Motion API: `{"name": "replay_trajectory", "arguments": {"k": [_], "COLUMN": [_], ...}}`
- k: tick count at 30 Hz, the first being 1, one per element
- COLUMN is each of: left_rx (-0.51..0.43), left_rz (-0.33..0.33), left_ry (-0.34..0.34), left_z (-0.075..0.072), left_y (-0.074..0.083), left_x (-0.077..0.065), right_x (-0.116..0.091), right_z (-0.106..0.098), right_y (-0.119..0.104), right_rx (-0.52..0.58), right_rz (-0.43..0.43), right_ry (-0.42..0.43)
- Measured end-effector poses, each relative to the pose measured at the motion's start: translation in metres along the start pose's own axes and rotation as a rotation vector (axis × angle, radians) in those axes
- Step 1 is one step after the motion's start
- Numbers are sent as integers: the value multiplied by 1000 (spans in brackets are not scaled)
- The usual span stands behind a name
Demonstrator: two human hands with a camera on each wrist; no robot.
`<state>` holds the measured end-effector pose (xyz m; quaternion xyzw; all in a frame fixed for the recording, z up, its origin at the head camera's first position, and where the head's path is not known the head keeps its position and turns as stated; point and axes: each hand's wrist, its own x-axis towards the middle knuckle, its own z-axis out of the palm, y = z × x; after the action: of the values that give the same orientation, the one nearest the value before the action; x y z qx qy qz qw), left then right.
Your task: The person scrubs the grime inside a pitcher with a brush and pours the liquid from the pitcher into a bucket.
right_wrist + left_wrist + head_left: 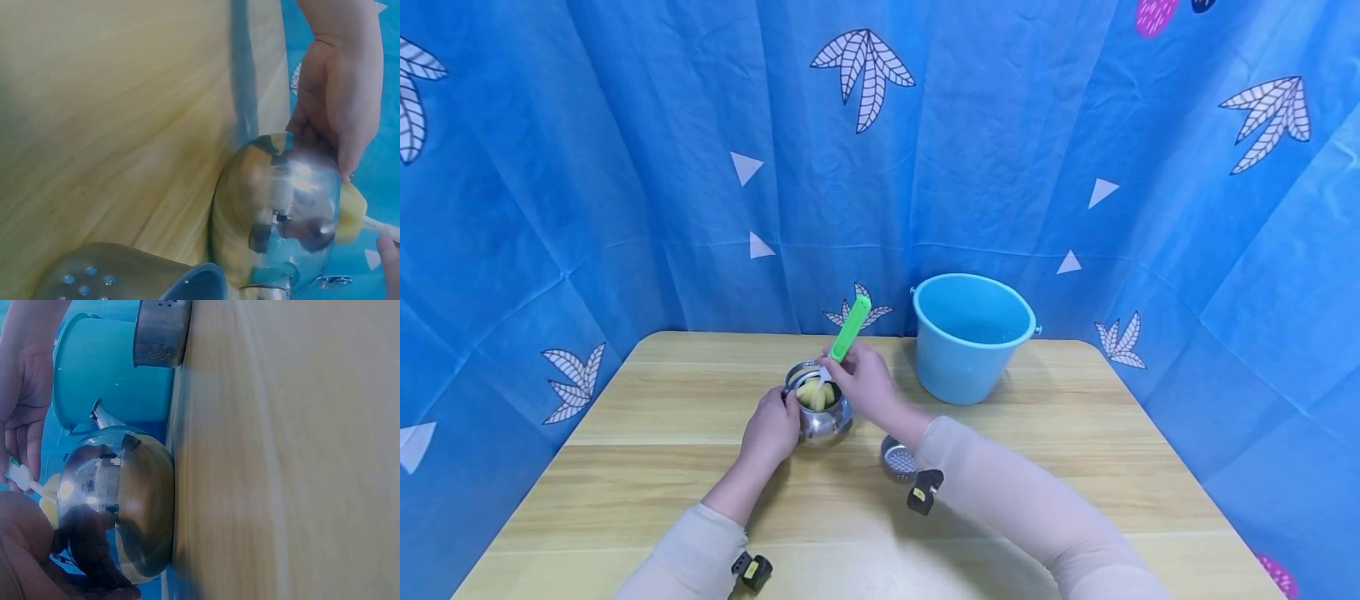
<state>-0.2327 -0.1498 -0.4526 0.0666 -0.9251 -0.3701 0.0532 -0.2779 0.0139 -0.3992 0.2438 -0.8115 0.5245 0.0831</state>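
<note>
The shiny pot looks hard and slippery, so hold its side, where the left hand curls its fingers, while the right hand pinches the green tool.

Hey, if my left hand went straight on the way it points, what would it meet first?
The metal pot, most likely: your left hand holds its side. Depth past that is hard to judge.

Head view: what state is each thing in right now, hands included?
Steel teapot: upright on the table, mouth uncovered.
Green-handled sponge brush: tilted, yellow head in the teapot's mouth.
Perforated steel strainer: upright, open end up.
Light-blue bucket: upright, no lid.
Left hand: holding the teapot.
Right hand: pinching the brush.
</note>
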Motion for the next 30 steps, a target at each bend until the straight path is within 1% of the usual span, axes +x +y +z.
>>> {"name": "replay_trajectory", "arguments": {"k": [6,13,16,25,30], "left_rx": [-1,-3,-7,-13,-13], "left_rz": [2,6,5,-4,-2], "left_ry": [2,7,6,-9,-2], "left_z": [1,1,1,0,0], "left_y": [-2,-2,-2,-1,-2], "left_x": [1,1,1,0,0], "right_x": [-5,-8,-9,-11,-13], "right_z": [2,3,4,7,8], "right_y": [3,3,2,5,6], "right_rx": [13,-3,-5,0,5], "right_rz": [-33,-63,-70,-135,-150], "right_ry": [6,15,13,15,21]}}
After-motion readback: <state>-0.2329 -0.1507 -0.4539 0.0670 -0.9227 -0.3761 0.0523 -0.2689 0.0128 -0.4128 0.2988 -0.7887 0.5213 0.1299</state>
